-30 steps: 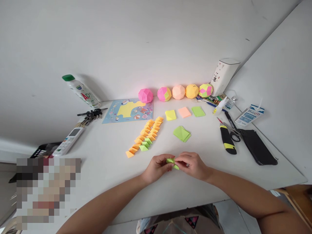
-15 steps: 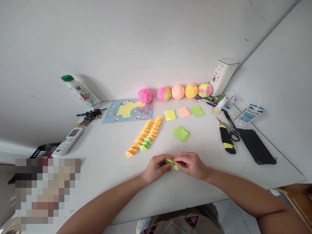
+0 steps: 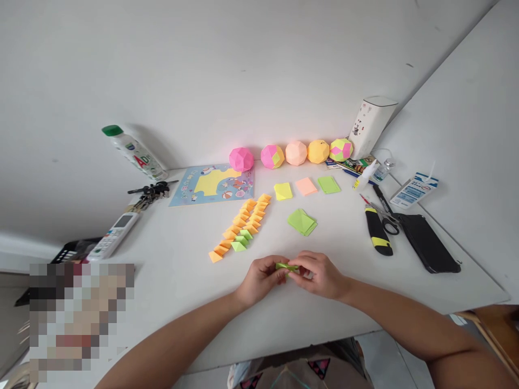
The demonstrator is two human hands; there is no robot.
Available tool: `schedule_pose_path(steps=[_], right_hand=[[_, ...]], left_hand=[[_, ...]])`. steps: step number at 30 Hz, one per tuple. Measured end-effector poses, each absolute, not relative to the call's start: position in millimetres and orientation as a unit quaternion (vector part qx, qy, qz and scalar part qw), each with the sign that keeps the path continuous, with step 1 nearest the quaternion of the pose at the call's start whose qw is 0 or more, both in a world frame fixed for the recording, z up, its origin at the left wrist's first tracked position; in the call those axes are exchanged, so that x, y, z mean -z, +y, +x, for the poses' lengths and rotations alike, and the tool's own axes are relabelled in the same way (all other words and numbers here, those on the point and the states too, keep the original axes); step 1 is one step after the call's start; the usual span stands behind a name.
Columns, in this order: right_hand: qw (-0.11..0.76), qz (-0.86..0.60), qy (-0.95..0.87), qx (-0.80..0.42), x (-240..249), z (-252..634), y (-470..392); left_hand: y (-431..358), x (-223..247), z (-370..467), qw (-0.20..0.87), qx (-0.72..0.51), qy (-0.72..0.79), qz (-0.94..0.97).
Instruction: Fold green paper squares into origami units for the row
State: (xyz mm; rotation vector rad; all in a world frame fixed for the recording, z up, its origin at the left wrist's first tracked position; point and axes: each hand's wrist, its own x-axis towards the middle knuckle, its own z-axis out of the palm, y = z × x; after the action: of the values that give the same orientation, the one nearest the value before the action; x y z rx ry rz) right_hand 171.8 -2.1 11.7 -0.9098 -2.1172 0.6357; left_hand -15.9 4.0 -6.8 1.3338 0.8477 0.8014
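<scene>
Between my two hands is a small folded green paper (image 3: 287, 267), held just above the table near its front edge. My left hand (image 3: 261, 278) pinches its left end between thumb and fingers. On the other end, my right hand (image 3: 318, 274) grips with thumb and fingertips; part of the paper is hidden behind the fingers. Beyond my hands lies a loose stack of green paper squares (image 3: 302, 222). To the left, two slanting rows of folded orange paper units (image 3: 239, 220) stand on the table, with several green folded units (image 3: 242, 240) at the near end of the right row.
Several faceted paper balls (image 3: 296, 153) line the wall. Yellow (image 3: 283, 191), pink (image 3: 306, 186) and green (image 3: 328, 185) paper pads lie before them. On the right are scissors (image 3: 390, 225), a cutter (image 3: 378, 232), a glue bottle (image 3: 366, 174) and a black pouch (image 3: 427, 243); a remote (image 3: 114, 236) lies left.
The green paper has been turned or folded into a narrower strip between my fingers. My right thumb and fingers have spread slightly around its right end.
</scene>
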Motion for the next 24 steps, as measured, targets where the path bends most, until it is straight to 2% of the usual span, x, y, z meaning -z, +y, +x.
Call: schedule_pose_path(steps=[4, 8, 13, 24], right_hand=[[0.359, -0.355, -0.829, -0.239, -8.9, 172.0, -1.7], [0.389, -0.351, -0.814, -0.249, -7.6, 171.2, -0.6], [0.384, -0.361, -0.803, -0.280, -8.5, 172.1, 0.2], [0.355, -0.401, -0.795, -0.284, -14.2, 173.4, 2.9]], left_hand=[[3.8, 7.2, -13.8, 0.621, -0.360, 0.387, 0.579], [5.1, 5.8, -12.9, 0.574, -0.383, 0.379, 0.618], [7.7, 1.7, -14.8, 0.534, -0.345, 0.370, 0.677], [7.3, 4.9, -17.6, 0.561, -0.349, 0.375, 0.650]])
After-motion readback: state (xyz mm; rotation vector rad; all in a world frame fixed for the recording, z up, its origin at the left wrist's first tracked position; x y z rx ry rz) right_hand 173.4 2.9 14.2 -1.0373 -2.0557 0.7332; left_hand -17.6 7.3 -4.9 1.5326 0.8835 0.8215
